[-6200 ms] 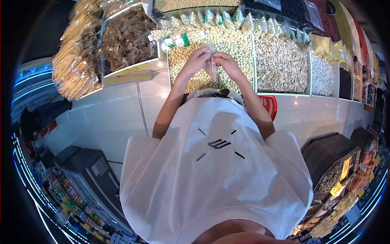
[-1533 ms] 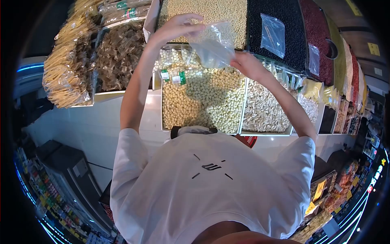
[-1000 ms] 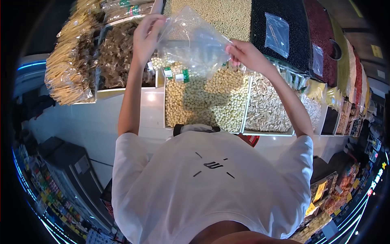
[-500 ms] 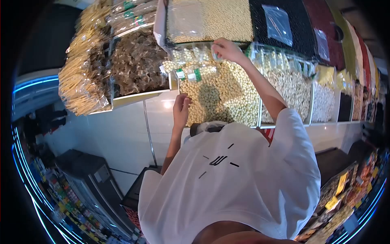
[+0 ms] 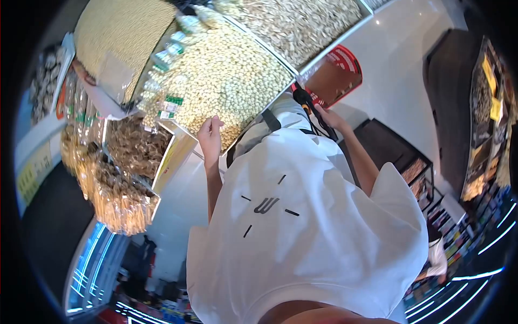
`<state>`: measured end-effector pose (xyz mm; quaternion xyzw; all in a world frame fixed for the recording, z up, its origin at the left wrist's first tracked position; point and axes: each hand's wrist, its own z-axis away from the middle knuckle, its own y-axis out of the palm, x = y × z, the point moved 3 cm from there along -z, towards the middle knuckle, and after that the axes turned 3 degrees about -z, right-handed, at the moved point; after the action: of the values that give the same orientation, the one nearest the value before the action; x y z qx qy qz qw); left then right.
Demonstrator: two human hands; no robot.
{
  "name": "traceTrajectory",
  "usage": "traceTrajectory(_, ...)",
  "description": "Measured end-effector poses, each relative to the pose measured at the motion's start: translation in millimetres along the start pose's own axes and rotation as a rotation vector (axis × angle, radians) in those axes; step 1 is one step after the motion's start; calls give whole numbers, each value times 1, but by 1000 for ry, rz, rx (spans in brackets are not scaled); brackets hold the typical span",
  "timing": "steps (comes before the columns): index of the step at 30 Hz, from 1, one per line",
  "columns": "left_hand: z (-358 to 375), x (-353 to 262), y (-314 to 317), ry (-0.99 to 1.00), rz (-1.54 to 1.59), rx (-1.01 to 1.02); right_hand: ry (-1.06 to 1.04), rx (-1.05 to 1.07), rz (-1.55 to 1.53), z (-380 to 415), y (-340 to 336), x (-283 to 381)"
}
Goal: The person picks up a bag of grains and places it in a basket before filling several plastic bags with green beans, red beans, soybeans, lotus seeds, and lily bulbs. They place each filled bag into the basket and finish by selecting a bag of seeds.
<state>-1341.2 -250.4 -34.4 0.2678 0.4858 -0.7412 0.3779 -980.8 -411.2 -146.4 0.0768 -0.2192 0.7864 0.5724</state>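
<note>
My left hand [image 5: 210, 136] hovers at the near edge of a bin of pale round seeds [image 5: 226, 75], which look like lotus seeds. Its fingers are loosely curled, the thumb sits a little apart, and nothing shows in it. Down at my right side, my right hand [image 5: 333, 120] is closed at a black handle [image 5: 303, 97] with an orange part, beside a red shopping basket [image 5: 345, 59]. My fingers partly hide what they grip. Small clear packets with green-and-white labels [image 5: 171, 105] lie along the bin's left side.
Sliced dried goods [image 5: 302, 27] fill the bin beyond, with yellow beans [image 5: 127, 38] at the upper left. Dark dried pieces [image 5: 137, 143] and bagged sticks [image 5: 121, 208] stand left. A black stand [image 5: 380, 143] is close on my right, near another display [image 5: 488, 108].
My right hand has come away from the packets at the bin's back and down to the black handle. The view has turned; the red basket now shows. My left hand stays near the bin edge.
</note>
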Motion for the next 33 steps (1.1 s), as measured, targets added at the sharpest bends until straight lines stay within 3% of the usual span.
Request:
traceTrajectory(2, 0, -5, 10, 27, -69, 89, 45, -34, -63, 11, 19, -13)
traceTrajectory(3, 1, -11, 16, 39, -74, 120, -35, -97, -76, 25, 16, -5)
traceTrajectory(8, 12, -23, 43, 109, -91, 249, -96, 11, -290, 37, 17, -22)
traceTrajectory(10, 19, -27, 51, 140, -103, 321, -363, -35, 114, 36, 23, -25)
traceTrajectory(11, 21, -17, 54, 150, -96, 323, -443, -37, 43, 38, 26, -29)
traceTrajectory(19, 44, 10, 49, 377, -195, 406, -329, -444, 128, 54, 34, -30)
traceTrajectory(24, 60, 11, 68, 383, -136, 414, -326, -440, 75, 71, 36, -4)
traceTrajectory(27, 68, 5, 94, 436, -161, 489, -329, -337, 101, 74, 51, -2)
traceTrajectory(29, 76, -6, 111, 493, -167, 520, -280, -69, -127, 59, 76, -16)
traceTrajectory(33, 70, -34, 145, 662, -245, 555, -390, 2, 25, 60, 85, -28)
